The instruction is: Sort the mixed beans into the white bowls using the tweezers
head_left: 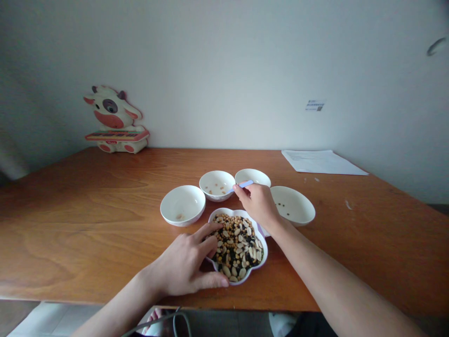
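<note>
My right hand (257,201) pinches a small light-purple spoon (248,183), its lower end over the near right rim of the back-left white bowl (217,174). Several light-brown pieces lie in that bowl. My left hand (191,260) holds the left side of a white flower-shaped tray (265,262), thumb along its near edge and fingertips over the contents. The tray holds a mix of peanuts (242,273), round yellow beans (229,223) and dark seeds. The spoon's scoop end is too small to make out clearly.
A left white bowl (178,199) holds a few pale pieces. The right white bowl (298,206) has several small dark-green beans; another white bowl (252,174) is partly behind my right hand. A cow toy keyboard (117,122) and papers (321,162) stand at the back.
</note>
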The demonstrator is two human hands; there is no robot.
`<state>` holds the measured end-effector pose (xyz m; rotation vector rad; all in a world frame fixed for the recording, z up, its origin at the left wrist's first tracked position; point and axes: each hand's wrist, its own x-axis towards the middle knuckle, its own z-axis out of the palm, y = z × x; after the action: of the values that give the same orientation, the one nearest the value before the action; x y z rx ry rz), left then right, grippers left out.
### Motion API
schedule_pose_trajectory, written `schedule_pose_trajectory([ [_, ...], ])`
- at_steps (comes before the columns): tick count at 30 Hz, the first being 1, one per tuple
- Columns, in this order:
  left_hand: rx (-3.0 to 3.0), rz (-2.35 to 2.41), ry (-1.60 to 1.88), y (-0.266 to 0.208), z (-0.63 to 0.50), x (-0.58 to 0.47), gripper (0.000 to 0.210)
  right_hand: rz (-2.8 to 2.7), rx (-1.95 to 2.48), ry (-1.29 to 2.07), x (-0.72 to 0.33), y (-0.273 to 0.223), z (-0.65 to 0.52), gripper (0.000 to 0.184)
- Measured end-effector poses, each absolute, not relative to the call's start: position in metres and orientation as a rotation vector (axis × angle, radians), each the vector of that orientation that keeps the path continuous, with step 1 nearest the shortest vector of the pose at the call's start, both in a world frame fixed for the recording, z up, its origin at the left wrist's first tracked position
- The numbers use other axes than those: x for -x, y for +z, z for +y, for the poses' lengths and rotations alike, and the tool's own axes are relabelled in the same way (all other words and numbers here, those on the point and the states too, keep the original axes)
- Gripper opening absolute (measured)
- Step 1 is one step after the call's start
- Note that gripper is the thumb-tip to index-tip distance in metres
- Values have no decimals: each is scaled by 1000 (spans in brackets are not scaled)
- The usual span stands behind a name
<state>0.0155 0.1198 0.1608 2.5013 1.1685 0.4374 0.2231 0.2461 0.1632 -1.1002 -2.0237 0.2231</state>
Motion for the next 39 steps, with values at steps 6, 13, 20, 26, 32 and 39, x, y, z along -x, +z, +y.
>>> schedule_pose_trajectory([
  [6,-2482,1180,438,159,120,-15,52,-2010,915,230,-229,175,229,39],
  [13,-2477,1169,434,161,120,-15,52,-2303,754,325,-221,173,213,30],
  [20,-2484,1165,463,162,119,-16,54,-2433,888,350,-219,175,211,33],
  [26,-2469,1170,469,161,120,-15,52,-2359,945,284,-224,177,214,34],
  [32,-2464,1167,440,163,120,-16,51,-2329,880,301,-227,177,216,35],
  [39,-2454,1171,452,162,120,-16,51,-2294,856,314,-230,178,217,37],
])
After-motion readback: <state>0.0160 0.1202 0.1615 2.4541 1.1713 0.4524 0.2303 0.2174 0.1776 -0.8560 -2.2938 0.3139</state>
